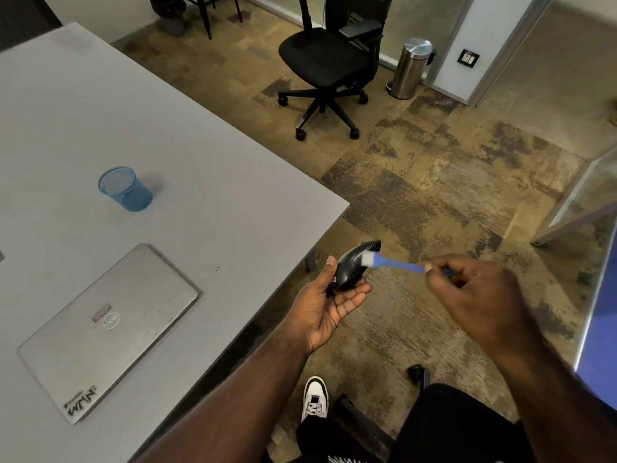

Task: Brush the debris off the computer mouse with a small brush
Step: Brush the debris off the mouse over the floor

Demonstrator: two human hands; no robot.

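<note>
A black computer mouse (354, 265) rests tilted in my left hand (329, 304), held off the table's right edge, above the floor. My right hand (467, 289) pinches the blue handle of a small brush (397, 263). The brush's pale bristles touch the upper right side of the mouse. My right hand is slightly blurred. Part of the mouse's underside is hidden by my left fingers.
A grey table (207, 182) fills the left, bearing a closed silver laptop (110, 329) and a blue mesh cup (125, 188). A black office chair (329, 65) and a steel bin (410, 68) stand beyond on the carpet. My legs and a white shoe (315, 397) are below.
</note>
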